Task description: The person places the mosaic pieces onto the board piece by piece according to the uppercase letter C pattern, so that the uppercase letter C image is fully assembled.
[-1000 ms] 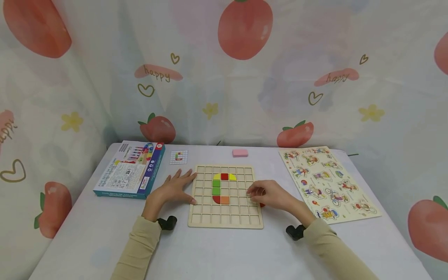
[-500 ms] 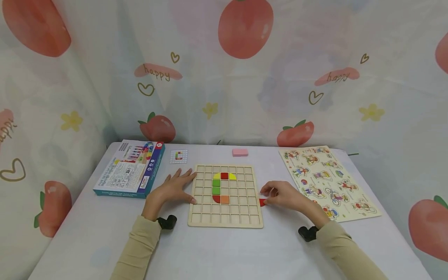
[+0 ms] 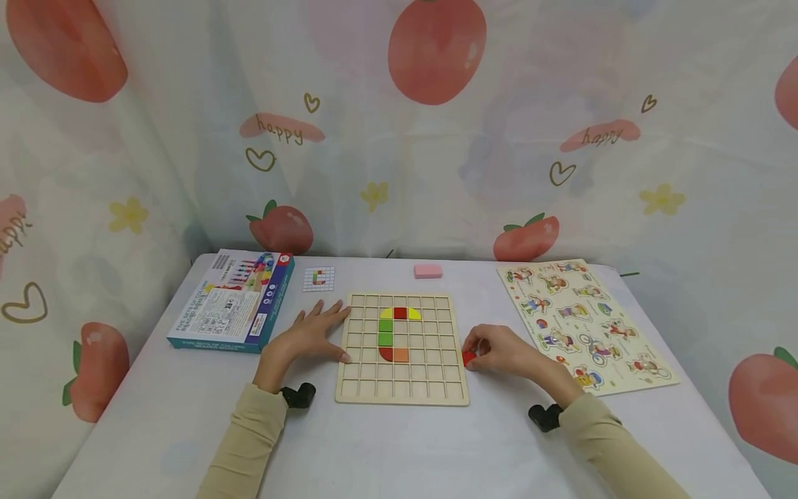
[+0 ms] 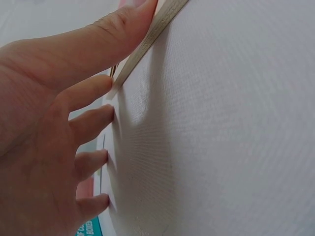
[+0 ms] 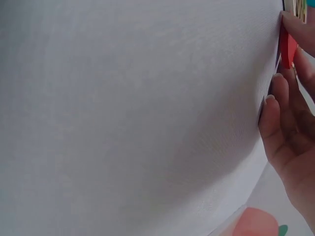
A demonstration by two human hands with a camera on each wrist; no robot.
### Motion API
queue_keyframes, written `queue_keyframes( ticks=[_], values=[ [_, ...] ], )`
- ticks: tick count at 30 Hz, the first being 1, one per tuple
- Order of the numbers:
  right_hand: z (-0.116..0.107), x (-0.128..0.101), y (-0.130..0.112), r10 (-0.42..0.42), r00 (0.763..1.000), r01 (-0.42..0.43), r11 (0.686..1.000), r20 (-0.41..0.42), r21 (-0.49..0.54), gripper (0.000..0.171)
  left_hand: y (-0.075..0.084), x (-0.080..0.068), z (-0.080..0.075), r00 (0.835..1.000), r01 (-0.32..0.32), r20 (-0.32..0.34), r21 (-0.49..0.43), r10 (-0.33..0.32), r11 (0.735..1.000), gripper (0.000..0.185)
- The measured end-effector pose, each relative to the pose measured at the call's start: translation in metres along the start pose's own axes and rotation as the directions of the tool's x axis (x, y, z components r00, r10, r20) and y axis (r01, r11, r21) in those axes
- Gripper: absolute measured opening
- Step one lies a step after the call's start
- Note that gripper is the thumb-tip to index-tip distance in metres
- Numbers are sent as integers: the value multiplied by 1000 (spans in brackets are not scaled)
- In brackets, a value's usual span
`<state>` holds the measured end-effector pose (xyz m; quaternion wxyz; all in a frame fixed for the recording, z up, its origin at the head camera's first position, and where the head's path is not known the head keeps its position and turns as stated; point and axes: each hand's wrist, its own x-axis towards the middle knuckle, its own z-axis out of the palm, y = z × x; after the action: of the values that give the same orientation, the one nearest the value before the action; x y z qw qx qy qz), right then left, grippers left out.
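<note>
A square wooden grid board (image 3: 430, 394) lies on the table, with several coloured tiles (image 3: 386, 339) set in its cells in a C-like shape: yellow, red, green and orange. My left hand (image 3: 308, 337) rests at the board's left edge with fingers spread; in the left wrist view its thumb (image 4: 110, 34) touches the board's side. Just off the right edge, my right hand (image 3: 499, 348) pinches a red tile with a rounded edge (image 3: 468, 357). The right wrist view shows this red tile (image 5: 288, 48) between thumb and fingers, low over the cloth.
Behind the board lie a small pattern card (image 3: 318, 279) and a pink block (image 3: 427, 272). A flat boxed set (image 3: 231, 305) is at the left. On the right lies a wooden picture puzzle board (image 3: 586, 333), close to my right forearm. A printed curtain hangs behind.
My right hand has moved right, off the board's edge, to the red tile lying beside it, and now pinches that tile. The left hand has stayed in place.
</note>
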<state>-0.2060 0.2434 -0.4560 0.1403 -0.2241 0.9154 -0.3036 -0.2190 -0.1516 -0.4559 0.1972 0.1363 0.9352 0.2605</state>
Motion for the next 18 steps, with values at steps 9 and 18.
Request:
queue_keyframes(
  ticks=[9, 18],
  values=[
    [-3, -2, 1, -10, 1000, 10, 1000, 1, 22, 18, 1, 0, 0, 1000, -1, -1, -6, 1, 1000, 101],
    [-7, -4, -4, -4, 999, 7, 998, -50, 64, 11, 2, -1, -1, 1000, 4, -3, 4, -4, 1000, 102]
  ],
)
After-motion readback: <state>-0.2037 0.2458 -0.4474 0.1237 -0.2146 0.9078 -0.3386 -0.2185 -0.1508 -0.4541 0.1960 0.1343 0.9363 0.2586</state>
